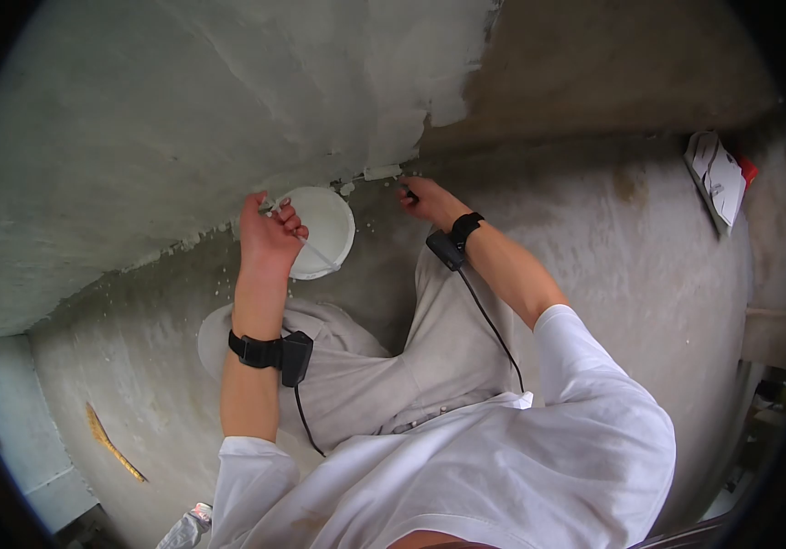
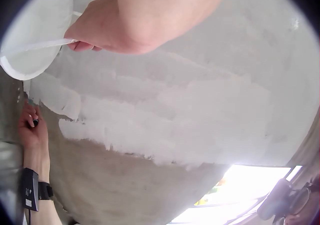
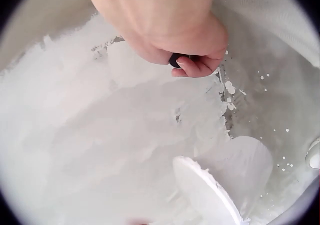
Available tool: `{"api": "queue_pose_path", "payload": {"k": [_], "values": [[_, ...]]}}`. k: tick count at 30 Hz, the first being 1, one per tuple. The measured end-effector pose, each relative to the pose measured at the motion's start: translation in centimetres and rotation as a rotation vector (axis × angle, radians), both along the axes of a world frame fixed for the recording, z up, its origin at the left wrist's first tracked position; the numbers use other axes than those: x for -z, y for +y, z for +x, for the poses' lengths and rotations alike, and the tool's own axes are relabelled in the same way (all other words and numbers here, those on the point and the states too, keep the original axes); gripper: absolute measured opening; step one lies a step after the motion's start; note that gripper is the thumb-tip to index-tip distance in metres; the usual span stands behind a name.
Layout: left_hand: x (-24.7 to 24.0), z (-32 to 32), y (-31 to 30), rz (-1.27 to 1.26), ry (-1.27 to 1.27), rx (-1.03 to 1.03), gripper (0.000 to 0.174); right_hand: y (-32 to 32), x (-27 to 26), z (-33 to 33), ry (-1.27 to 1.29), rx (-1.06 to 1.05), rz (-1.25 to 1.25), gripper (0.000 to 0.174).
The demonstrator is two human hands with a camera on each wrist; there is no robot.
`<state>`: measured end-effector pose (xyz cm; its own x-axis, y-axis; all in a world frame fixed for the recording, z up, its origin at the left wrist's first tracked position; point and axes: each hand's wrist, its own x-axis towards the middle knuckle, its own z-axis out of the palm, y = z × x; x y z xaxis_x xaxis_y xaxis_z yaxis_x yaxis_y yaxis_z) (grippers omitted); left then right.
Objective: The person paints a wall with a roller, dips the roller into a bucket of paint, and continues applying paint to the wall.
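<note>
My left hand (image 1: 269, 233) curls its fingers round the thin white handle (image 1: 318, 253) of a white bucket (image 1: 343, 220), which stands where the wall meets the floor. The left wrist view shows that handle (image 2: 40, 45) running from my fingers to the rim. To the right, my right hand (image 1: 425, 199) grips a tool by its black handle (image 1: 410, 194), low beside the wall; its far end is hidden. In the right wrist view the handle's black end (image 3: 175, 60) pokes out of the curled fingers, and the bucket (image 3: 205, 185) is below them.
Pale wet-looking coating (image 2: 150, 105) covers much of the wall, leaving a bare brown area (image 1: 594, 73). White drips (image 3: 265, 76) dot the grey floor (image 1: 594, 238). A white printed bag (image 1: 718, 183) lies at the right, a straw-coloured stick (image 1: 114, 444) at the lower left.
</note>
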<state>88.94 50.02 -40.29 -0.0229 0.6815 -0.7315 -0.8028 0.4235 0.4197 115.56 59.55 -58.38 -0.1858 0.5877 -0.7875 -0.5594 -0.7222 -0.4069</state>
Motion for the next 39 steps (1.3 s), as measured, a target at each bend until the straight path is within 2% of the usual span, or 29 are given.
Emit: {"api": "queue_pose_path", "payload": {"k": [2, 6, 11, 17, 20, 24, 26, 28, 30, 32, 33, 35, 39], "values": [[0.1, 0.1, 0.1, -0.007, 0.017, -0.013, 0.032, 0.8, -0.1, 0.0, 0.013, -0.003, -0.083, 0.012], [0.2, 0.1, 0.1, -0.030, 0.027, -0.023, 0.032, 1.0, 0.9, -0.2, -0.006, -0.082, -0.071, 0.007], [-0.3, 0.3, -0.3, -0.009, 0.011, -0.024, 0.030, -1.0, -0.9, -1.4, -0.020, -0.134, 0.059, 0.011], [-0.9, 0.3, -0.1, -0.010, -0.013, 0.008, 0.030, -0.4, -1.0, -2.6, 0.014, -0.076, -0.012, 0.010], [-0.9, 0.2, 0.0, -0.030, -0.022, 0.002, 0.031, 1.6, 4.2, -2.5, 0.037, -0.085, -0.008, 0.010], [-0.6, -0.2, -0.1, -0.004, -0.045, 0.011, 0.033, 1.1, 2.6, -2.8, 0.102, -0.123, 0.022, 0.009], [-0.5, -0.1, -0.1, 0.004, -0.051, 0.007, 0.033, -0.9, -1.8, -2.6, 0.259, -0.025, -0.030, 0.010], [-0.2, 0.0, 0.0, -0.002, -0.011, -0.001, 0.031, -2.1, -3.4, -1.9, 0.351, -0.015, -0.110, 0.011], [-0.2, 0.1, -0.1, -0.007, 0.005, -0.012, 0.030, -3.1, -3.9, -1.6, 0.449, 0.000, -0.188, 0.014], [-0.3, 0.2, -0.1, -0.011, 0.025, -0.021, 0.030, -4.1, -3.9, -1.4, 0.681, -0.017, -0.243, 0.021], [0.0, 0.1, 0.0, -0.010, 0.019, -0.023, 0.030, -4.5, -3.8, -1.4, 0.684, -0.018, -0.245, 0.021], [0.1, 0.1, -0.1, -0.012, 0.016, -0.026, 0.030, -5.1, -3.4, -1.5, 0.858, -0.012, -0.228, 0.025], [0.3, 0.2, -0.1, -0.013, 0.021, -0.066, 0.030, -6.3, -2.8, -1.3, 0.968, 0.019, -0.207, 0.030]]}}
